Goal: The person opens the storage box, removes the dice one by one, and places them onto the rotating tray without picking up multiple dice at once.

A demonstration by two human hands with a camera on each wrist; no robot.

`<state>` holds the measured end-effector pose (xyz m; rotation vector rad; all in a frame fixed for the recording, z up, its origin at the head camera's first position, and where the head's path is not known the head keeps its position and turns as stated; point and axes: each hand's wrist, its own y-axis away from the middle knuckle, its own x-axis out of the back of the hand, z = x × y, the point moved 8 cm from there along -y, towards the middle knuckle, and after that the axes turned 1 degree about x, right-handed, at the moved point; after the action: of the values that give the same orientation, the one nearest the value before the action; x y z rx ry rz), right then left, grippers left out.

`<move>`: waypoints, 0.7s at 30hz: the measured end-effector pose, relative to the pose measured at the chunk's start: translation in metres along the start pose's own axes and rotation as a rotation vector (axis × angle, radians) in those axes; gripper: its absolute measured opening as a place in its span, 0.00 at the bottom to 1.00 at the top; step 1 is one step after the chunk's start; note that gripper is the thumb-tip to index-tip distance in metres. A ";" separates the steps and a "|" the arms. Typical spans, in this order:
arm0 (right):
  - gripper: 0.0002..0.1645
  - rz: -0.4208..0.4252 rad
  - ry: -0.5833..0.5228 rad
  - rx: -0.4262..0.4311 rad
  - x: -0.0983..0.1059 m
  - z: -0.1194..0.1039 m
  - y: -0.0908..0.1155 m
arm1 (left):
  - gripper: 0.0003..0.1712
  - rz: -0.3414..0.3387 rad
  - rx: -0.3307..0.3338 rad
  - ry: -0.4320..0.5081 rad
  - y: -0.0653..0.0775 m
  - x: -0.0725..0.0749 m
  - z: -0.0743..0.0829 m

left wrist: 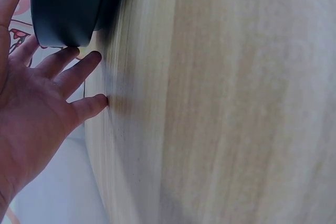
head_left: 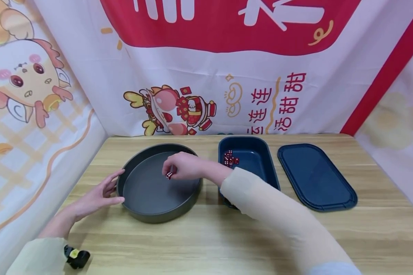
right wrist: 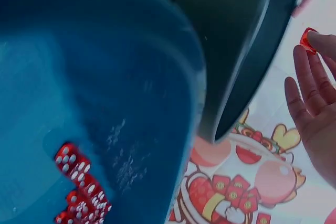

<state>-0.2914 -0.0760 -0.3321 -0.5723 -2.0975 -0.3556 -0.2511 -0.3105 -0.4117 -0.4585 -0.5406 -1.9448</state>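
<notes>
My right hand (head_left: pixel 184 165) pinches a red die (head_left: pixel 169 175) with white dots above the round dark grey pan (head_left: pixel 151 215). In the right wrist view, the same die (right wrist: pixel 308 41) shows between thumb and fingertips. Against the pan's left side rests my left hand (head_left: pixel 101 194), thumb and fingers spread along the rim. The left wrist view shows that hand (left wrist: pixel 42 98) with loosely extended fingers beside the pan's wall (left wrist: pixel 68 9). Several more red dice (head_left: pixel 230 159) lie in a heap at the left end of the blue rectangular box (head_left: pixel 254 160), under my right forearm.
To the right of the box, its flat blue lid (head_left: pixel 318 177) lies on the wooden table (head_left: pixel 206 244). A small black object with a yellow part (head_left: pixel 76 256) sits at my left wrist. A printed cloth (head_left: pixel 199 65) hangs behind the table.
</notes>
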 end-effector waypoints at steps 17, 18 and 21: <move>0.11 -0.097 0.036 -0.082 -0.038 0.005 -0.039 | 0.51 0.000 -0.030 0.014 -0.002 0.001 -0.002; 0.11 -0.096 0.039 -0.086 -0.039 0.006 -0.040 | 0.52 0.000 -0.031 0.012 -0.002 0.001 -0.003; 0.10 -0.094 0.045 -0.100 -0.041 0.010 -0.043 | 0.52 -0.001 -0.030 0.013 -0.003 0.002 -0.004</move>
<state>-0.3009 -0.1186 -0.3728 -0.5196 -2.0766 -0.5250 -0.2545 -0.3128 -0.4142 -0.4649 -0.5042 -1.9577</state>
